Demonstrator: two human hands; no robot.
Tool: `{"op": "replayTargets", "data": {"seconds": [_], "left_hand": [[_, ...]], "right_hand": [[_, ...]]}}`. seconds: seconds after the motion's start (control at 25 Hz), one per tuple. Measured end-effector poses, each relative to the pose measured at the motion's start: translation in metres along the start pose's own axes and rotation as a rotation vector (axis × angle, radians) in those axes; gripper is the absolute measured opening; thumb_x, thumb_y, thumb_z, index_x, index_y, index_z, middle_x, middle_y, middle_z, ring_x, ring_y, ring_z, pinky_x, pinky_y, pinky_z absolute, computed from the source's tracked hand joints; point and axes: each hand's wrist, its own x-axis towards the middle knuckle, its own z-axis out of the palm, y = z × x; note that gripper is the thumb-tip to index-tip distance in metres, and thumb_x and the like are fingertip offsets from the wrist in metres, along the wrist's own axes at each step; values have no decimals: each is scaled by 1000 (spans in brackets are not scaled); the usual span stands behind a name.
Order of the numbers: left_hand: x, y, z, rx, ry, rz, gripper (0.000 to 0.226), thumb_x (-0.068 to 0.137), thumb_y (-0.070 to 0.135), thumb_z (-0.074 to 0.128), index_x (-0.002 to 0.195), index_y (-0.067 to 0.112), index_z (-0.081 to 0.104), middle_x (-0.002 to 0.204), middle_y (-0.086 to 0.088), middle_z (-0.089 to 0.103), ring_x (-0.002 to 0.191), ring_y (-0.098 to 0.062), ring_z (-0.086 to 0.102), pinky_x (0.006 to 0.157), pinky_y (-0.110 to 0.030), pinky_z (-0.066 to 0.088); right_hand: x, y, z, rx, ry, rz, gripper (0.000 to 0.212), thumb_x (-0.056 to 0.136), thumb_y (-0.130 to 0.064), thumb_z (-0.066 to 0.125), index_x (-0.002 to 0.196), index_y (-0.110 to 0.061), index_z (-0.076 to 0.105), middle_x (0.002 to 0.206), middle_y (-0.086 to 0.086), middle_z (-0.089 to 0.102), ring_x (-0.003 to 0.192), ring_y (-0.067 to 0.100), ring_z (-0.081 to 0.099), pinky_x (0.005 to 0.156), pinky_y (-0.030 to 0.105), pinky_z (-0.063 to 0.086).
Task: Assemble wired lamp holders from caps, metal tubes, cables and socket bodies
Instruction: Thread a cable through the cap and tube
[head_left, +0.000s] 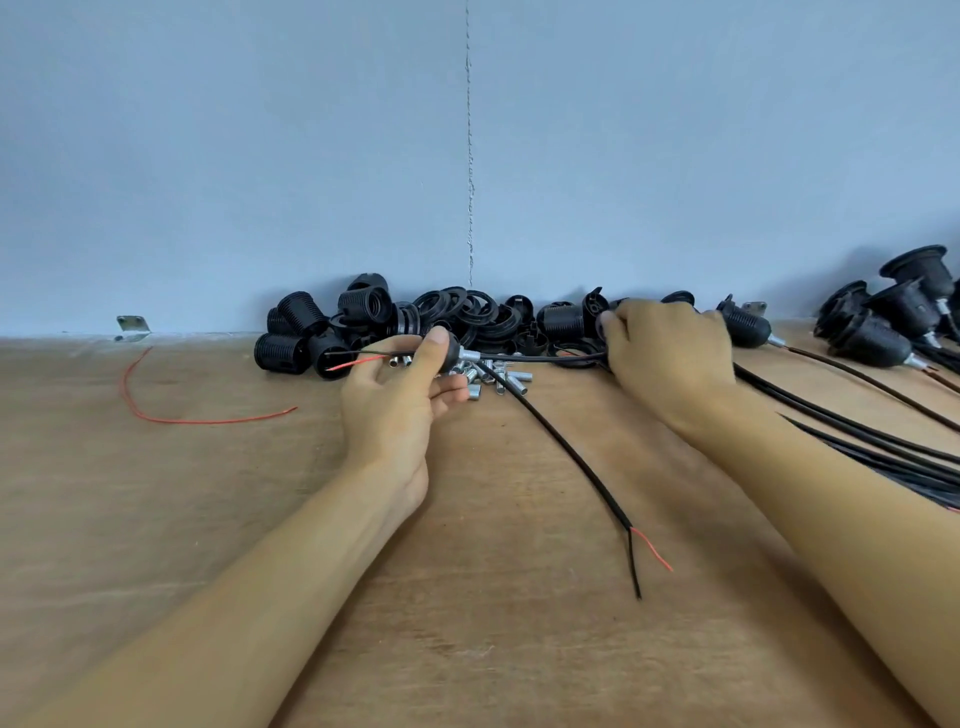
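My left hand (395, 400) pinches the black plastic cap (453, 353) on the thin black cable (545, 357); my right hand (670, 358), its grip hidden among black ribbed socket bodies (563, 319), should lift just 1.

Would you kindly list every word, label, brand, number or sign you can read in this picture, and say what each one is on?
No text is readable anywhere in this view.
The black socket bodies, the cap in the left hand, the metal tubes and the cable show no print; any moulded marks are too small to tell.
The wall and wooden table carry no writing.
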Motion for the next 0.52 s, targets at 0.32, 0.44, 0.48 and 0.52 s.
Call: {"op": "replayTargets", "data": {"seconds": [0.32, 0.44, 0.48, 0.52], "left_hand": [[-23, -12, 14, 25, -196, -112, 33, 90, 4, 74, 119, 7, 59, 87, -9, 79, 90, -25, 77, 76, -27, 62], [-22, -15, 13, 79, -246, -111, 26, 90, 1, 73, 114, -7, 66, 88, -12, 77, 91, -22, 76, 79, -31, 62], [-22, -15, 12, 105, -238, -109, 26, 89, 1, 74, 112, -7, 67, 84, -9, 77, 87, -21, 76, 78, -31, 63], [-20, -14, 11, 132, -221, -106, 25, 88, 2, 75, 111, -4, 67, 80, -5, 76, 84, -21, 76, 76, -31, 63]], "right_hand": [[-24, -42, 2, 669, -49, -146, 48, 103, -43, 44, 71, -11, 61, 62, 2, 62, 66, 25, 59, 65, 40, 47], [-34, -56, 10, 747, -88, -120, 52, 103, -49, 38, 74, -12, 62, 66, 1, 64, 71, 26, 60, 67, 42, 49], [-34, -52, 11, 678, -83, -102, 55, 102, -53, 35, 73, -14, 61, 67, 0, 64, 73, 27, 60, 66, 40, 47], [-33, -47, 11, 582, -83, -79, 56, 102, -56, 32, 73, -17, 60, 69, -1, 64, 76, 28, 60, 67, 38, 45]]}}
